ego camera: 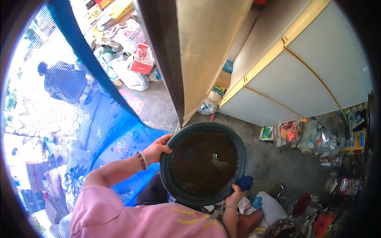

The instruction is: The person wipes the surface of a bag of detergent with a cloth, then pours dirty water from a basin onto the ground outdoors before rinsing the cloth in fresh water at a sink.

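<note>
A round dark basin [166,181] holding murky brown liquid is held up in front of my torso. My left hand [157,148] grips its upper left rim, thumb over the edge; beaded bracelets circle that wrist. At the lower right rim, my right hand [235,195] holds the basin together with a crumpled dark blue cloth [244,183]. A small bright glint shows on the liquid's surface. The fingers beneath the basin are hidden.
A blue mesh curtain [128,119] hangs at the left, with a person seen through it. Beige panels [205,44] and pale partitions [312,83] stand above and right. Bags and boxes [143,62] lie upper left; mixed clutter and a white sack [271,206] lie lower right.
</note>
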`<control>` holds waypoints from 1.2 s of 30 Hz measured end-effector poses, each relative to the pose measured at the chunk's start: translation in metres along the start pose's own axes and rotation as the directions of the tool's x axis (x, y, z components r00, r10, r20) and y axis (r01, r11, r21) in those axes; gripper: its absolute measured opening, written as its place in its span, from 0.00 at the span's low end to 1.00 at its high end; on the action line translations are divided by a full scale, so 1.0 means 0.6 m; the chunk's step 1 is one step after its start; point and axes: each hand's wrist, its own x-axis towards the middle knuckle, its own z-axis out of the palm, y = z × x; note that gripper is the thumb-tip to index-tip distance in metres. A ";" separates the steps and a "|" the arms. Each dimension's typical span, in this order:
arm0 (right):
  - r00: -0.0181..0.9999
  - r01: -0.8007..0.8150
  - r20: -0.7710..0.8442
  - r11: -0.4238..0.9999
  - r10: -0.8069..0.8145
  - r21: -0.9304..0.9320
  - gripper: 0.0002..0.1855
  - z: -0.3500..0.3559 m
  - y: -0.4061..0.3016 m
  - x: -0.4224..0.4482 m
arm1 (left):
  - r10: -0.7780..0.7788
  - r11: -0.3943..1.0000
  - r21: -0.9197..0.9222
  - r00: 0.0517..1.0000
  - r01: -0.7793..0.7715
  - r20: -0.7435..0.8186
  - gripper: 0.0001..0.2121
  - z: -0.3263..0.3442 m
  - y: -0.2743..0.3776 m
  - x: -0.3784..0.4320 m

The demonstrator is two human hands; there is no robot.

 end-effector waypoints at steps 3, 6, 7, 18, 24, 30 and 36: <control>0.998 -0.001 0.055 1.000 0.002 -0.027 0.28 0.026 0.048 -0.033 | 0.035 0.999 -0.023 0.999 -0.036 -0.038 0.31 -0.061 0.009 -0.041; 0.997 -0.044 0.054 0.991 0.051 -0.130 0.28 0.062 0.093 -0.048 | 0.097 0.994 -0.050 0.991 -0.102 -0.096 0.30 -0.123 0.022 -0.067; 0.997 -0.080 -0.005 0.975 0.080 -0.205 0.27 0.079 0.097 -0.062 | 0.135 0.990 -0.028 0.989 -0.137 -0.056 0.31 -0.144 0.028 -0.075; 0.901 0.066 0.426 0.948 0.077 -0.311 0.06 0.351 0.169 -0.216 | 0.341 0.923 -0.070 0.887 -0.379 -0.312 0.32 -0.334 0.167 -0.274; 0.607 0.056 0.783 0.976 0.134 -0.210 0.09 0.612 0.165 -0.292 | 0.513 0.787 -0.081 0.722 -0.611 -0.464 0.28 -0.439 0.251 -0.383; 0.285 0.302 0.950 0.929 0.128 -0.215 0.10 0.899 0.179 -0.385 | 0.568 0.629 0.011 0.450 -0.777 -0.689 0.27 -0.493 0.327 -0.449; -0.009 0.542 0.993 0.835 0.118 -0.095 0.13 1.134 0.272 -0.498 | 0.559 0.469 0.177 0.136 -0.865 -0.818 0.24 -0.552 0.343 -0.475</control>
